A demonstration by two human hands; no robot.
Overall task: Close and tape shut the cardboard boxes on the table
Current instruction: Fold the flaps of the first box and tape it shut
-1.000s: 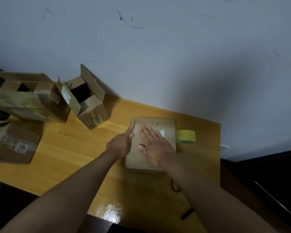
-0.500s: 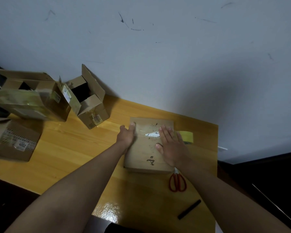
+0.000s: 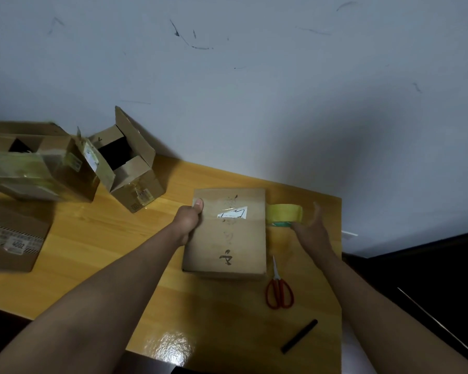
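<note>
Now I see the flat closed box (image 3: 227, 233) lying near the right edge of the table (image 3: 97, 238), close to the wall. My left hand (image 3: 188, 218) grasps its left side, with the thumb pressed on the top. My right hand (image 3: 310, 229) is released, fingers spread, and touches the near side of the yellow tape roll (image 3: 284, 214), which stands just beside the right side of the box. Red scissors (image 3: 278, 290) lie near the front right corner of the box, and a black pen (image 3: 299, 336) lies near the front edge. Two open boxes (image 3: 133, 171) stand at the far left corner, and another box (image 3: 14, 238) is at the left edge.
</note>
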